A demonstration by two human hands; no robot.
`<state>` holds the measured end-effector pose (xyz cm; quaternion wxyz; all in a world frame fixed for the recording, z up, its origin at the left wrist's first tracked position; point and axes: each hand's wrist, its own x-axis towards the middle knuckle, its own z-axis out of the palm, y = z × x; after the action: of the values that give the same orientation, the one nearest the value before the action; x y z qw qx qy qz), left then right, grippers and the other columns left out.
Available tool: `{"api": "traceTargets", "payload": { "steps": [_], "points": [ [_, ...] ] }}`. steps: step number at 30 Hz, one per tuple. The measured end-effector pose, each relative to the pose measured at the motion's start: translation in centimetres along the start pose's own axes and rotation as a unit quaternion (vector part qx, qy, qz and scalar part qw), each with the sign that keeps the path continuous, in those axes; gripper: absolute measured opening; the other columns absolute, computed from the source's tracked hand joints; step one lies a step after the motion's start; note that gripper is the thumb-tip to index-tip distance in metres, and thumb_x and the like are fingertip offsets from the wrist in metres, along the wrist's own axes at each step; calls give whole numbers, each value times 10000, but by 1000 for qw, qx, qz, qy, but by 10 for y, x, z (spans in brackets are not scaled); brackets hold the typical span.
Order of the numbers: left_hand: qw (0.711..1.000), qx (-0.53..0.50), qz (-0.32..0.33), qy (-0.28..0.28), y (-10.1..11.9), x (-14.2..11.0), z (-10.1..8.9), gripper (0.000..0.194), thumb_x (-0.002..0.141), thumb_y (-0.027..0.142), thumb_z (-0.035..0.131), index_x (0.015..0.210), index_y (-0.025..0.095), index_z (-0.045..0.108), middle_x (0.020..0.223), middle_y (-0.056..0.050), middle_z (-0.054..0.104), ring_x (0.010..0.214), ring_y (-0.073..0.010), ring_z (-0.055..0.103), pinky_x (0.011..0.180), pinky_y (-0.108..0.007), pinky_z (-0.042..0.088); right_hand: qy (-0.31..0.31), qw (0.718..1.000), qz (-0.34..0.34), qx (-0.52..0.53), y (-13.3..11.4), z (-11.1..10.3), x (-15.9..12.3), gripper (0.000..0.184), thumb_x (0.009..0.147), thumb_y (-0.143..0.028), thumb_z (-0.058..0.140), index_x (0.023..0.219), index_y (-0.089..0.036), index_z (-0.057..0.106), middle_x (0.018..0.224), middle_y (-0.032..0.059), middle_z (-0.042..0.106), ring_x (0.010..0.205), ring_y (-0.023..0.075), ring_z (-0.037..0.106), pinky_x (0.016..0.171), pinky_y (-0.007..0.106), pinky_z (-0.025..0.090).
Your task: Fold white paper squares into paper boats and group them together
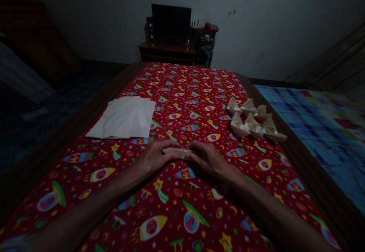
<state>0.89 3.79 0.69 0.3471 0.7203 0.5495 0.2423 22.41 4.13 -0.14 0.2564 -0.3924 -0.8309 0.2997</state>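
Between my two hands is a small folded piece of white paper (178, 152), just above or on the red patterned cloth (182, 191). My left hand (156, 155) is closed on its left end, with the thumb along the near edge. The right end is pinched by my right hand (207, 156), its fingers curled over the far side. Parts of the paper are hidden behind the fingers. To the left, beyond my left hand, lies a loose stack of white paper sheets (128, 118). Several folded paper boats (254, 120) stand in two rows to the right.
The cloth covers a long surface with dark wooden edges (299, 160). At the far end a black monitor (171, 23) and speakers stand on a low wooden cabinet (168, 50). A blue checked sheet (308, 130) spreads at the right. Brown wooden furniture (37, 39) stands at the left.
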Motion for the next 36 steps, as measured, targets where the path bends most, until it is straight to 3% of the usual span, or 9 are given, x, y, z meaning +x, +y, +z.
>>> {"api": "traceTargets", "payload": {
  "steps": [5, 9, 12, 18, 25, 29, 34, 36],
  "points": [
    [985, 57, 141, 77, -7, 1, 5, 191, 748, 227, 641, 933, 190, 611, 933, -39, 647, 865, -190, 594, 762, -297, 466, 10, 1000, -17, -21, 5, 0, -1, 83, 869, -264, 520, 895, -192, 487, 773, 0, 595, 636, 108, 527, 546, 194, 348],
    [978, 59, 193, 48, -10, 0, 11, 78, 804, 208, 595, 877, 188, 576, 885, -31, 593, 838, -168, 574, 739, -275, 455, 11, 999, -45, -4, 5, 3, -1, 89, 886, -272, 510, 941, -203, 514, 827, 21, 623, 702, 126, 564, 604, 212, 391],
    [981, 40, 187, 34, -11, 0, 14, 41, 832, 226, 571, 820, 188, 583, 823, -17, 585, 784, -151, 572, 704, -255, 448, 12, 998, -56, 10, 5, 5, 0, 113, 896, -278, 502, 960, -207, 561, 876, 35, 638, 768, 139, 586, 665, 230, 416],
    [985, 16, 161, 57, -10, 2, 15, 91, 790, 175, 616, 704, 169, 587, 726, 3, 589, 695, -127, 563, 645, -228, 427, 35, 999, -15, -9, 6, 8, 1, 177, 867, -277, 548, 727, -177, 589, 718, 12, 577, 667, 122, 540, 600, 214, 387],
    [990, 26, 114, 82, -10, 4, 10, 117, 736, 164, 631, 625, 174, 597, 665, 19, 599, 628, -115, 549, 603, -216, 429, 50, 998, 22, -25, 4, 3, -2, 116, 845, -242, 552, 760, -172, 586, 706, 13, 617, 627, 123, 551, 579, 219, 385],
    [992, 23, 88, 84, -8, 3, 4, 119, 722, 197, 635, 607, 180, 611, 654, 18, 616, 620, -118, 561, 590, -213, 432, 48, 998, 9, -40, 7, -2, -3, 124, 850, -252, 541, 765, -170, 579, 708, 24, 622, 614, 125, 550, 566, 221, 384],
    [995, -33, 46, 87, -6, 4, -2, 83, 719, 252, 641, 770, 186, 647, 739, 11, 674, 686, -140, 617, 652, -232, 462, 44, 996, -44, -57, 11, -7, -3, 108, 870, -219, 495, 791, -176, 555, 719, 26, 596, 640, 129, 535, 578, 224, 380],
    [993, -77, 42, 84, -7, 6, -1, 289, 674, 231, 677, 952, 191, 611, 766, 25, 676, 678, -136, 622, 639, -227, 472, 36, 994, -75, -74, 12, -7, -3, 99, 864, -170, 469, 794, -178, 538, 733, 32, 583, 662, 137, 526, 599, 233, 380]
  ]
}}
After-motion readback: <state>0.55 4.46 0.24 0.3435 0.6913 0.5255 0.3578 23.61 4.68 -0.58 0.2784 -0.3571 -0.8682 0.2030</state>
